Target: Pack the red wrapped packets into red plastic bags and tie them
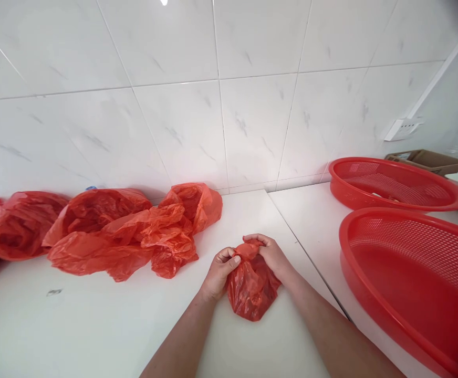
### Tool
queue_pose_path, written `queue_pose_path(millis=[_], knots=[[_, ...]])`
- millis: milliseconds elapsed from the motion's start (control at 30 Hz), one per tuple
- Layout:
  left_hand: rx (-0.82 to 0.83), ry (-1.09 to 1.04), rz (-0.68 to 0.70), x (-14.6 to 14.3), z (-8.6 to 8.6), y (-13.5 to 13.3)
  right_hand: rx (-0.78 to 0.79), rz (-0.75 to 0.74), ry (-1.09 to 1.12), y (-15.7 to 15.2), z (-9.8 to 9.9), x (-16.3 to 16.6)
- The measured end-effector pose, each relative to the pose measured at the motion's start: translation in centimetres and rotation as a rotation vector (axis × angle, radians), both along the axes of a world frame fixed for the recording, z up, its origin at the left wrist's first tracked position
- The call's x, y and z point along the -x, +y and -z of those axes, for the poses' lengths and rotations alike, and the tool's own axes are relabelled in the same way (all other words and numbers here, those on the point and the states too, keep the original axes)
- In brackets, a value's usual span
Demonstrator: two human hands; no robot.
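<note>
Between my hands is a small red plastic bag (253, 294), bunched and twisted at its top, its lower part bulging over the white table. My left hand (220, 270) pinches the bag's neck on the left with thumb and fingers. On the other side my right hand (273, 254) grips the gathered top, its fingers closed around the plastic. Whatever the bag contains cannot be made out through the crumpled film. To the left of my hands lies a heap of loose, crumpled red plastic bags (169, 231).
More red bags, one rolled open (20, 226), sit against the tiled wall (174, 126) at left. Two red perforated baskets, a near one (394, 310) and a far one (339, 186), stand on the right. Behind them are a cardboard box (426, 157) and a wall socket (404, 128). A seam crosses the table (95, 336).
</note>
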State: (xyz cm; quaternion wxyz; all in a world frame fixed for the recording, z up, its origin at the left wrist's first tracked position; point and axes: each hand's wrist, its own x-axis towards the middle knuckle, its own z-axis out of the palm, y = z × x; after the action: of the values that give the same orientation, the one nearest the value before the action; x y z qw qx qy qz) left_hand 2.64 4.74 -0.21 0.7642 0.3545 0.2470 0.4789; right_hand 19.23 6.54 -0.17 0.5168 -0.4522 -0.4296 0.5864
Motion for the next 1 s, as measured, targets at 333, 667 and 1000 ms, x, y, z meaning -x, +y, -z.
queue_pose_path(millis=[333, 667, 1000], knots=[[-0.096, -0.073, -0.081, 0.9, -0.2, 0.7, 0.034, 0.125, 0.442, 1.8, 0.6, -3.1], [-0.013, -0.074, -0.162, 1.5, -0.3, 1.2, -0.030, 0.388, 0.206, 2.9, 0.9, -6.7], [-0.425, 0.519, -0.496, 0.9, 0.1, 0.0, -0.201, -0.096, -0.605, 0.4, 0.4, -2.2]])
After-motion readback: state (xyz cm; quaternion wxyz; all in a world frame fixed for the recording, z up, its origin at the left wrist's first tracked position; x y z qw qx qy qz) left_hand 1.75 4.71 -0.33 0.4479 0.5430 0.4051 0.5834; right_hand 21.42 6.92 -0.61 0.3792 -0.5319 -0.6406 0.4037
